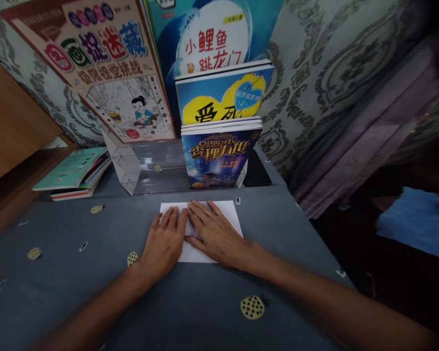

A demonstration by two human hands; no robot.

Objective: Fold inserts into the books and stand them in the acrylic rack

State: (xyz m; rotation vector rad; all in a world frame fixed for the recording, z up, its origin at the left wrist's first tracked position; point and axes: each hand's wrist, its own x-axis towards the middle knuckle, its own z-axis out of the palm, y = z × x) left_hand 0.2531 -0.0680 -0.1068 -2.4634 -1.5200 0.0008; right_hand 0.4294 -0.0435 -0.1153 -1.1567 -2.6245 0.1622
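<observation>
A sheet of white paper (197,254) lies flat on the dark blue-grey tablecloth (190,312). My left hand (165,239) rests on its left part, palm down, with the fingers stretched towards the far edge. Close beside it, my right hand (214,231) lies flat on the middle of the paper with its fingers spread. The two hands nearly meet at the index fingers. Part of the sheet is hidden under them, so I cannot tell whether it is folded there.
Behind the paper a clear acrylic stand (149,178) holds several upright books, the front one a dark blue book (221,158). A black flat object (256,169) lies right of it. Stacked booklets (73,170) sit at the left. The table's right edge (314,229) drops to a dark area.
</observation>
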